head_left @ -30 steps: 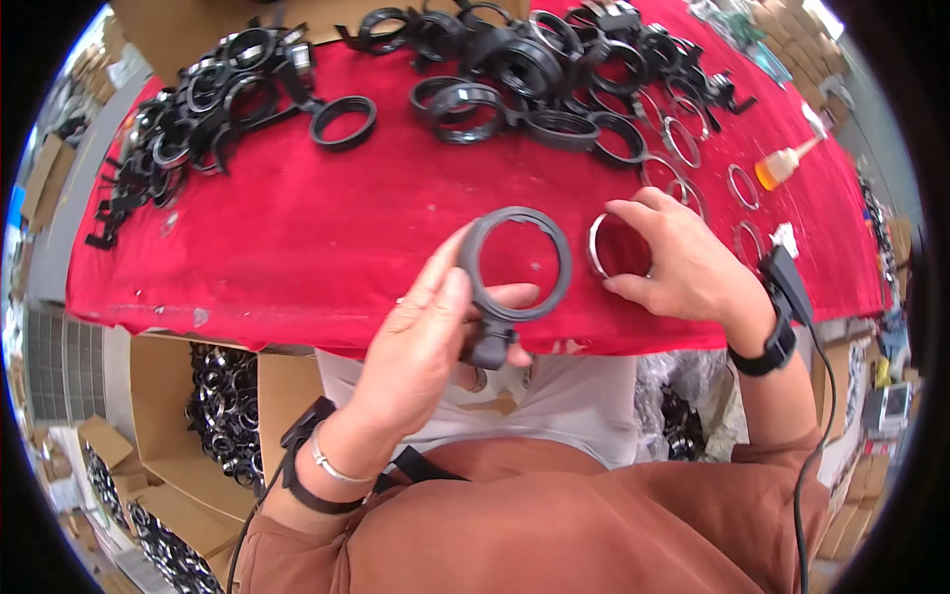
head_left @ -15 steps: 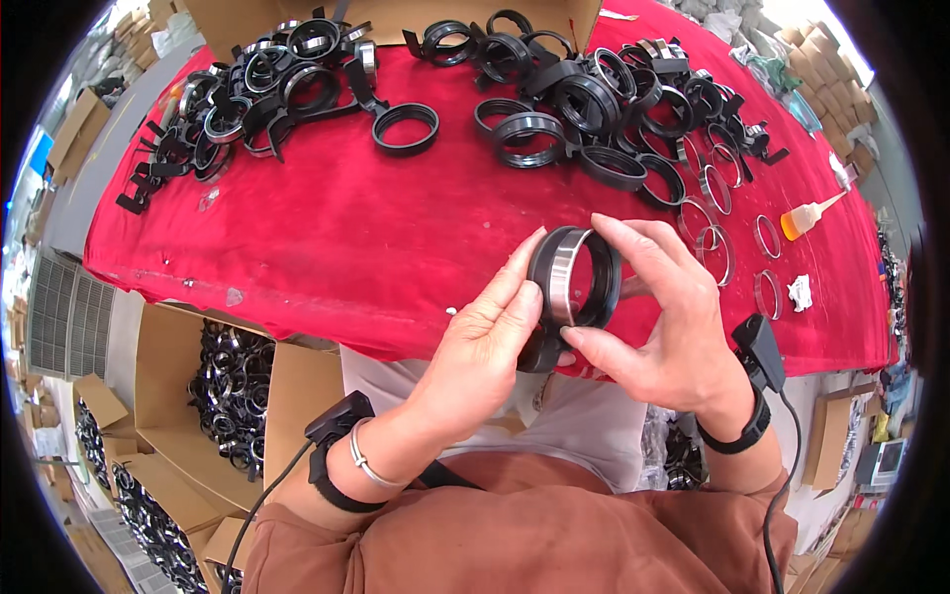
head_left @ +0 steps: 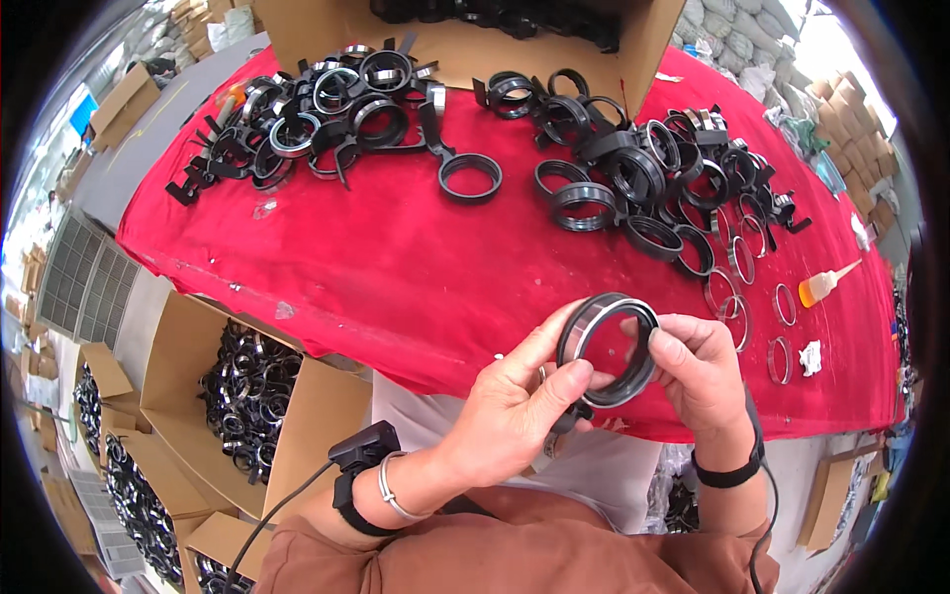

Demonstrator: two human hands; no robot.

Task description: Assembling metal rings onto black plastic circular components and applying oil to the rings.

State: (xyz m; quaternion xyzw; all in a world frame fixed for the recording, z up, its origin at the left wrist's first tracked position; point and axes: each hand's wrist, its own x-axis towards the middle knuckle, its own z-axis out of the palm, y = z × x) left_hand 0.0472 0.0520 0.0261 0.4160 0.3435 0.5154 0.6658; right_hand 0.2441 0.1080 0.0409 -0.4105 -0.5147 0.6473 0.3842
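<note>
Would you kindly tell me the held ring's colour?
The ring is black with a silvery band; head view.

No lettering, label, number or sign can be read on the round black ring with a silvery metal band (head_left: 629,385), the translucent nozzle-tipped bottle of amber liquid (head_left: 814,289) or the large open brown cardboard box (head_left: 648,59).

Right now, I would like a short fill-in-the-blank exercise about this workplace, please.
The left hand and right hand hold the black ring, each with its ____ on the side facing the camera.
The metal bangle circles the ____ wrist.
The tablecloth is coloured ____.
The small bottle is on the tablecloth's ____ half.

Missing words: thumb; left; red; right.
</note>
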